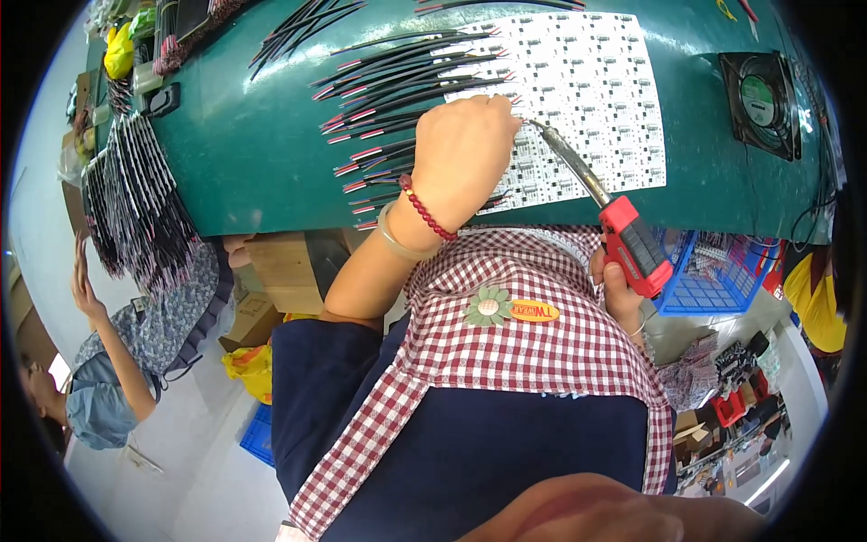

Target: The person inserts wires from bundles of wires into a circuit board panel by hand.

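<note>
A white sheet of small printed circuit boards (623, 108) lies on the green table. Along its left side, black cables (388, 68) with bared red and white wire ends lie in a row, their far ends over the sheet. My left hand (465, 144) is closed above the sheet's left part, fingertips pinched together; what they hold is hidden. My right hand (619, 289) grips a red and black soldering gun (637, 244) by its handle. Its metal tip points up and left, close beside my left fingertips.
A black square fan (759, 104) stands at the table's right. More loose cables (302, 32) lie at the far left, and a thick cable bundle (140, 199) hangs over the left edge. A blue crate (713, 271) sits below the right side. Another person (113, 388) is at the left.
</note>
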Motion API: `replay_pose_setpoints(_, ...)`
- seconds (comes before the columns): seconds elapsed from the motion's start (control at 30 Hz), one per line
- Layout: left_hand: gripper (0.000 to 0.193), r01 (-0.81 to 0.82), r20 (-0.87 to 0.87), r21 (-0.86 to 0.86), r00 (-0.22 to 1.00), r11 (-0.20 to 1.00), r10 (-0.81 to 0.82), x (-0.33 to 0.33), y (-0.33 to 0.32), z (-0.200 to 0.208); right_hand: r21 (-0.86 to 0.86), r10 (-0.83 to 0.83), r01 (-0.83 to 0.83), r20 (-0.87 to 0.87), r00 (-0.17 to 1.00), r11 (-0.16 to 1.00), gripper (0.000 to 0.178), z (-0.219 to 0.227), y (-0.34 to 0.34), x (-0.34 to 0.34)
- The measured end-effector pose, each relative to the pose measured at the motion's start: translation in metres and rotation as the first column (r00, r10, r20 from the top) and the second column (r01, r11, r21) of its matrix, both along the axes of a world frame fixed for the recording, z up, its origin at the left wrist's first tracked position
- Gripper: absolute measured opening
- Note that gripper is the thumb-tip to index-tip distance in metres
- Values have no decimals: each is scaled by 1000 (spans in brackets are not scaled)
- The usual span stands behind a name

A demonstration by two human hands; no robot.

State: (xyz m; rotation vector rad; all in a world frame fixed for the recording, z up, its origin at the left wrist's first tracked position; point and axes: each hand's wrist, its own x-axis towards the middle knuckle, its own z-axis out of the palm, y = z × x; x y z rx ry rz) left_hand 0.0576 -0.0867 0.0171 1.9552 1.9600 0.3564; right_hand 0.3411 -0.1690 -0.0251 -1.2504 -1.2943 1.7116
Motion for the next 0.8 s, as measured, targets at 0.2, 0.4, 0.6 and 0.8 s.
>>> replay_pose_setpoints(0.2, 22, -4, -4, -27, 1000, 1000, 4, 1, 0, -1, 51, -20, 15, 83, 996, 999, 28, 1, 1, -7)
replay_pose_setpoints(0.4, 22, 14, -15, -13, 1000, 1000, -15, 0, 0, 0, 41, -20, 17, 77, 997, 999, 27, -1, -5, 2)
replay_pose_setpoints(0.6, 22, 15, -22, -20, 1000, 1000, -16, 1, 0, -2, 9, -26, 25, 82, 996, 1000, 29, 0, -2, -3)
replay_pose_setpoints(0.8, 21, 29, -21, -7, 999, 1000, -29, 1, 0, -2, 74, -10, -2, 163, 987, 997, 30, -2, -6, 0)
